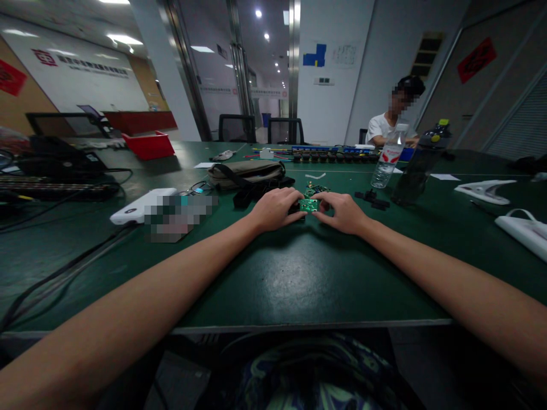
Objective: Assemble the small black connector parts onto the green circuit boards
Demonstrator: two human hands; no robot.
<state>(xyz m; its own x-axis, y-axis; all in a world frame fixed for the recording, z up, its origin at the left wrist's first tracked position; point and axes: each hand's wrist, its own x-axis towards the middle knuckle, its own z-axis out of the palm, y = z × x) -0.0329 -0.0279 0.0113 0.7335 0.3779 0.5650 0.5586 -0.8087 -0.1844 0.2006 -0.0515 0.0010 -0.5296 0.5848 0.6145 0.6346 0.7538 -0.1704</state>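
A small green circuit board (309, 205) is held up between my two hands, above the dark green table. My left hand (277, 208) pinches its left side with thumb and fingers; a dark piece shows beneath these fingertips, too hidden to name. On the other side, the thumb and forefinger of my right hand (343, 212) curve round the board's right edge and grip it. Just behind the board lie more green circuit boards (318, 189), partly covered by my right fingers.
Beyond my left hand lies an olive pouch (245, 173) with black straps. To the right stand a clear water bottle (388, 159) and a dark bottle (421, 168), near small black parts (372, 199). A white power bank (143, 206) lies left. Another person (380, 126) sits across the table.
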